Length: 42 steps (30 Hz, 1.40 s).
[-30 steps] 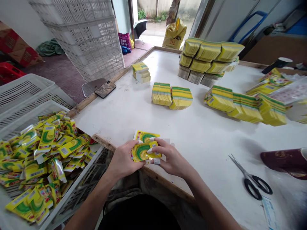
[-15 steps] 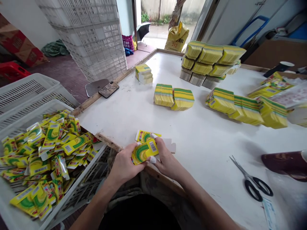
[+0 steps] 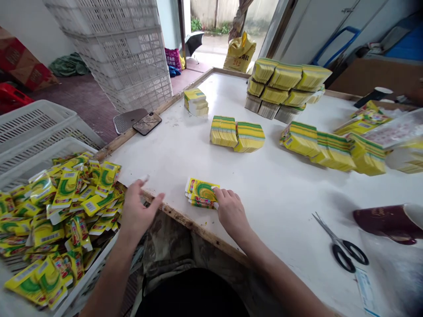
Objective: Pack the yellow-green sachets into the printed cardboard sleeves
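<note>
A small stack of yellow-green packets (image 3: 201, 192) lies on the white table (image 3: 264, 193) near its front edge. My right hand (image 3: 229, 211) rests at the stack's right side, its fingertips pressed on the top packet. My left hand (image 3: 137, 210) hovers with fingers spread and nothing in it over the right rim of a white crate (image 3: 39, 154). That crate holds several loose yellow-green packets (image 3: 62, 198), and the nearest of them lie just left of my left fingers.
Bundled yellow stacks (image 3: 237, 134) sit mid-table, with more at the back (image 3: 286, 86) and right (image 3: 333, 147). Black scissors (image 3: 342, 246) and a dark red cup (image 3: 386, 222) lie at the right. Two phones (image 3: 137, 122) rest on the left edge. White crates (image 3: 122, 48) stand stacked behind.
The packet held in both hands has been laid on the small stack. My left hand let go and moved left toward the crate, while my right hand stayed on the stack.
</note>
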Each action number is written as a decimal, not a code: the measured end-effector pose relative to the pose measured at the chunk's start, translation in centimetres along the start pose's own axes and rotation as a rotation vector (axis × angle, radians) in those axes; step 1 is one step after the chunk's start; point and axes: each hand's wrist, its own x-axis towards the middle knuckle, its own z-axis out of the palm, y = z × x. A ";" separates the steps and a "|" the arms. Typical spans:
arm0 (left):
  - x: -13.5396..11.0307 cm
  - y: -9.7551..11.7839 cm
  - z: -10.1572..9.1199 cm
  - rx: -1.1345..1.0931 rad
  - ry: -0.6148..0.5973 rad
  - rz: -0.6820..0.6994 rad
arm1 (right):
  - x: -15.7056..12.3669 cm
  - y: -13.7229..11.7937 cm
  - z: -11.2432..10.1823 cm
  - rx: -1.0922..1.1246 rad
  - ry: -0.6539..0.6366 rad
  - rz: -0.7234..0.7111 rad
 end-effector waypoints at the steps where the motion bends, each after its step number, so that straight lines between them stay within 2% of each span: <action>1: -0.5 0.3 1.4 -0.020 -0.066 0.024 | 0.0 -0.2 0.0 -0.018 -0.007 -0.005; 4: -1.4 1.3 4.9 -0.080 -0.236 0.048 | 0.0 -0.4 -0.1 -0.043 -0.028 -0.003; 6: -1.7 1.9 6.3 -0.112 -0.354 0.036 | 0.0 -0.4 -0.2 -0.023 -0.044 0.016; 8: -2.0 2.6 7.0 -0.120 -0.419 0.034 | 0.0 -0.3 -0.2 0.031 -0.038 0.035; 10: -2.4 3.1 7.2 -0.127 -0.393 0.030 | -0.1 -0.1 -0.1 0.132 0.003 0.053; 12: -2.9 3.5 7.1 -0.187 -0.293 0.007 | -0.2 0.3 0.2 0.322 0.034 0.078; 15: -4.1 4.3 6.7 -0.437 -0.165 -0.048 | -0.1 1.0 0.3 0.799 0.021 0.136; 17: -5.0 5.3 6.5 -0.674 -0.152 -0.102 | -0.1 1.1 0.1 1.110 0.012 0.137; 21: -5.7 8.3 6.5 -1.095 -0.197 -0.268 | -0.5 -0.5 -0.9 1.392 -0.126 0.006; 25: -4.7 10.7 6.5 -1.394 -0.057 -0.415 | -1.4 -2.6 -1.7 1.572 -0.283 -0.093; 28: -4.0 11.0 6.7 -1.390 0.018 -0.497 | -1.7 -3.1 -1.6 1.530 -0.288 -0.096; 30: -4.1 10.5 7.0 -1.273 -0.020 -0.511 | -1.7 -2.8 -1.3 1.417 -0.205 -0.062; 33: -4.6 9.0 7.4 -1.128 -0.111 -0.402 | -1.3 -1.5 -1.0 1.302 -0.058 0.003; 35: -4.9 8.1 7.6 -1.086 -0.147 -0.358 | -1.0 -0.5 -0.9 1.297 -0.014 0.060; 37: -5.0 7.5 7.7 -1.058 -0.168 -0.401 | -0.7 0.2 -0.9 1.293 0.011 0.112; 40: -4.2 7.0 7.0 -1.037 -0.198 -0.465 | -0.4 1.0 -1.4 1.207 0.107 0.106; 42: -3.2 6.9 5.7 -1.034 -0.185 -0.412 | -0.4 1.4 -2.0 1.033 0.242 0.028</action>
